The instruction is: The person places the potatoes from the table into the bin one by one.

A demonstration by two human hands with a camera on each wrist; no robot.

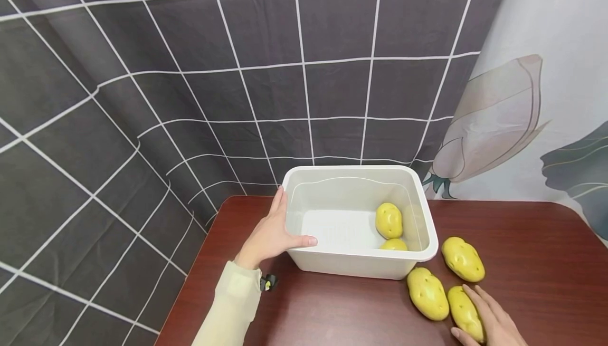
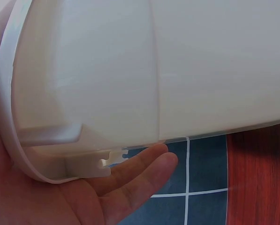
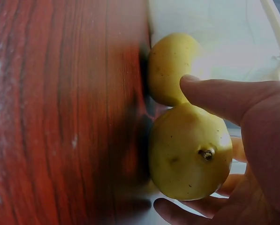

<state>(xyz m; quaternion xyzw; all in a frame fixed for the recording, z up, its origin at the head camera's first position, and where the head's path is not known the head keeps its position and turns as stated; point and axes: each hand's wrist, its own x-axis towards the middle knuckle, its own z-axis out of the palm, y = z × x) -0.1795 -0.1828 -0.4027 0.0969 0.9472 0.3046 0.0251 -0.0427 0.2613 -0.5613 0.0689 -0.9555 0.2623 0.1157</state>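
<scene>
A white plastic box (image 1: 351,261) stands at the table's back, with two yellow potatoes inside at its right end, one of them a rounded potato (image 1: 389,220). My left hand (image 1: 269,232) holds the box's near left corner, thumb over the front rim and fingers along the left side. In the left wrist view, fingers (image 2: 140,176) reach beyond the rim's underside. Right of the box, my right hand (image 1: 494,319) is spread around the nearest potato (image 1: 465,314), fingers on its right side. In the right wrist view, the thumb (image 3: 219,91) is apart from this potato (image 3: 189,154).
Another potato (image 1: 427,293) lies in front of the box's right corner, and one more potato (image 1: 463,259) lies farther back on the reddish-brown table (image 1: 537,246). A dark gridded curtain (image 1: 266,93) hangs behind the box, beside a floral curtain (image 1: 560,13).
</scene>
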